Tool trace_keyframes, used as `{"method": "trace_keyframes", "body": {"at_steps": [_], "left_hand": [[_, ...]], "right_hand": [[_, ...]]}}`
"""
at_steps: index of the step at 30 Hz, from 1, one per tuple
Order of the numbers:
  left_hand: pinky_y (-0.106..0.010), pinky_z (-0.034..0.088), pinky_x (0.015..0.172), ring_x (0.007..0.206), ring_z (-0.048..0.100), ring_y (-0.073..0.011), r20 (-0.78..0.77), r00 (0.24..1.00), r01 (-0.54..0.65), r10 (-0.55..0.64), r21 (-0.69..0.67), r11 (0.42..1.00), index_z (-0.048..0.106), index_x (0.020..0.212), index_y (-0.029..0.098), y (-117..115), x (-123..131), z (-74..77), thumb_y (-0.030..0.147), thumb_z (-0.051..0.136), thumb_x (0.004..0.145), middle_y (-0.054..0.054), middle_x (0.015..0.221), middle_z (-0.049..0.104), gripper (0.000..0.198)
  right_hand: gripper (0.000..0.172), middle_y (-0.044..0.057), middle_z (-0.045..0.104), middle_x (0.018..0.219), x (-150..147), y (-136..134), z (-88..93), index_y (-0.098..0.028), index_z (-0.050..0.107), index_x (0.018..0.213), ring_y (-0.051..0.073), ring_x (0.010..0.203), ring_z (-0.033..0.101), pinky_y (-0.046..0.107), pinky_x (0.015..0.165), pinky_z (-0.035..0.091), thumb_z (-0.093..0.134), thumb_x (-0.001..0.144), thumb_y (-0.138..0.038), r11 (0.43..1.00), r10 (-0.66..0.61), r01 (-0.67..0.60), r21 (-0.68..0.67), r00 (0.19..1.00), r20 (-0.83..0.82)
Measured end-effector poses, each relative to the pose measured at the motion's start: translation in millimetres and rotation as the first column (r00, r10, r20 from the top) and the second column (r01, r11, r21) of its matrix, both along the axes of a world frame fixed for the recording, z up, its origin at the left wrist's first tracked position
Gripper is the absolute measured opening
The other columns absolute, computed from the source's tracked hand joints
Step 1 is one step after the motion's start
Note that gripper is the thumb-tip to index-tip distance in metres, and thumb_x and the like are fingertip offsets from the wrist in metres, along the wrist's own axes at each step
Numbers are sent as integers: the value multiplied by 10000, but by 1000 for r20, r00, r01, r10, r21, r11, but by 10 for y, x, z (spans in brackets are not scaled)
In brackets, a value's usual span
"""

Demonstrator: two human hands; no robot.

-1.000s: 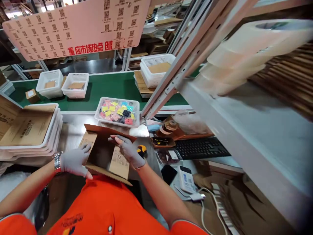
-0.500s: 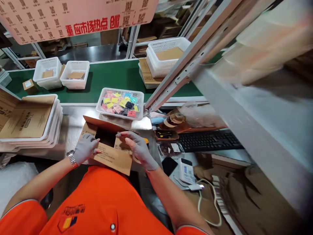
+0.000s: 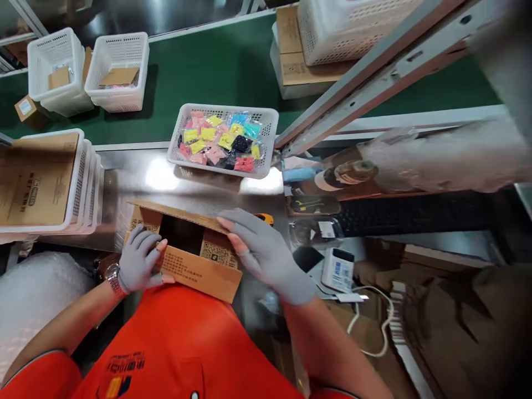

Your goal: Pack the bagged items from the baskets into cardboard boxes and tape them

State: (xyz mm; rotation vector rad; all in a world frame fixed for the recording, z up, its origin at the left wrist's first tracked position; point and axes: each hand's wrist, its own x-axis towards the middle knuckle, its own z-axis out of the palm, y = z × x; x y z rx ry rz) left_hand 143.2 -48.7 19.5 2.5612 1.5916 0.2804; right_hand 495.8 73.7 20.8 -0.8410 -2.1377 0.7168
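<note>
A brown cardboard box with its flaps partly folded lies on the steel bench in front of me. My left hand, in a grey glove, grips the box's left side and near flap. My right hand, also gloved, rests its fingers on the right flap and the far flap's edge. Behind the box stands a white basket filled with several small coloured packets. A yellow and black tool peeks out just behind my right fingers.
A stack of white trays with flat cardboard sits at left. The green conveyor carries more white baskets. At right are a keyboard, a tape roll, a small white device and cables. Bubble wrap lies low left.
The view has tilted down and closer to the bench. The near flap has been folded up and over the box, and both hands have shifted onto the flaps.
</note>
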Motion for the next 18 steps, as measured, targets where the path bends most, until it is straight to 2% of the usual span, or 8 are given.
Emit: {"method": "trace_keyframes", "body": {"at_steps": [4,7,9,12,15,18], "left_hand": [[-806,341,1330,1384,660,-474,-19,998,-68,67,-61,996,728,1490,286,-143,-47,-135,807,807,862,-208,1423,732,820],[-783,377,1321,1428,639,-509,-22,993,-116,117,11,993,746,1492,266,-165,-51,-233,767,833,874,-233,1455,713,801],[-765,388,1318,1519,577,-533,-45,994,-100,99,-11,995,729,1527,256,-98,-37,-246,769,837,874,-251,1561,667,837],[-754,350,1342,1653,444,-540,-70,998,-5,-3,-117,993,673,1588,216,69,6,-183,788,828,873,-272,1722,557,929],[-760,300,1362,1689,407,-528,-74,996,34,-44,-132,991,648,1600,173,187,51,-98,783,819,885,-298,1763,512,956],[-819,229,1369,1682,426,-521,-88,996,16,-27,-119,993,642,1599,181,216,67,-80,786,795,909,-297,1765,511,930]], "right_hand": [[409,65,716,1615,96,-124,-130,-366,740,1522,309,1508,666,643,1279,553,535,1168,-368,986,137,-135,-93,990,19],[402,32,626,1724,120,-190,-252,-409,753,1510,334,1638,542,759,1380,361,565,1156,-381,981,135,-129,-148,990,33],[414,20,586,1759,122,-184,-295,-429,749,1524,339,1677,493,781,1398,296,555,1161,-378,975,144,-137,-178,989,27],[407,25,584,1762,118,-95,-317,-423,772,1503,344,1685,483,770,1390,321,547,1166,-386,968,176,-172,-183,984,7],[367,60,628,1721,123,-4,-365,-386,809,1444,350,1662,512,760,1388,330,593,1148,-389,976,173,-170,-136,985,15],[365,111,584,1750,120,-54,-501,-331,814,1417,395,1707,430,765,1392,305,709,1089,-452,994,34,-34,-107,999,3]]}}
